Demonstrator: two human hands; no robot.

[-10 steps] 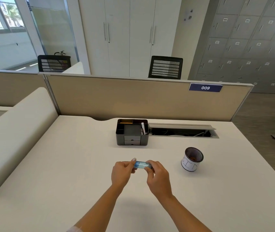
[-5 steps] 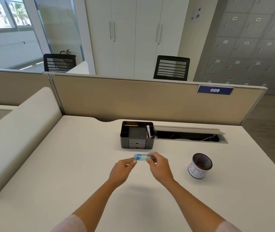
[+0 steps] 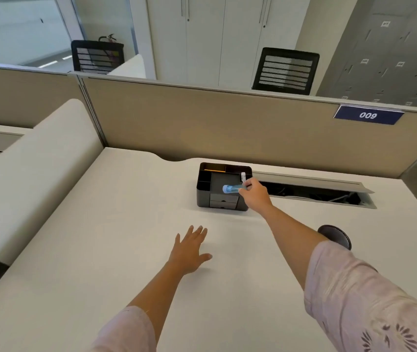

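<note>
Sleeve: a pale pink cloth sleeve [image 3: 355, 301] covers the right arm at the near right.
Bench: the wide cream bench [image 3: 100, 237] carries everything here.
Left hand: the left hand [image 3: 189, 252] is open, with its fingers straight and spread, low over the near middle of the bench. It holds nothing.
Cup: a round cup with a dark rim [image 3: 336, 236] stands on the right, partly hidden behind the right arm.
Right hand: the right hand [image 3: 254, 196] reaches far out and pinches one end of the tube with its fingertips.
Tube: the small see-through blue plastic tube [image 3: 231, 189] lies sideways in the air, with its round end pointing left. It is over the middle part of the box. I cannot tell if it touches the box.
Box: the black plastic desk box with little drawers [image 3: 203, 191] sits far on the bench. A white stick [image 3: 243, 177] stands at its right side.
Slot: a long open cable slot [image 3: 316, 194] is just right of the box.
Wall: a tan divider wall [image 3: 227, 128] stands behind, with a blue sign reading 009 [image 3: 369, 115].
Chairs: two black mesh chairs [image 3: 286, 71] are farthest away.
</note>
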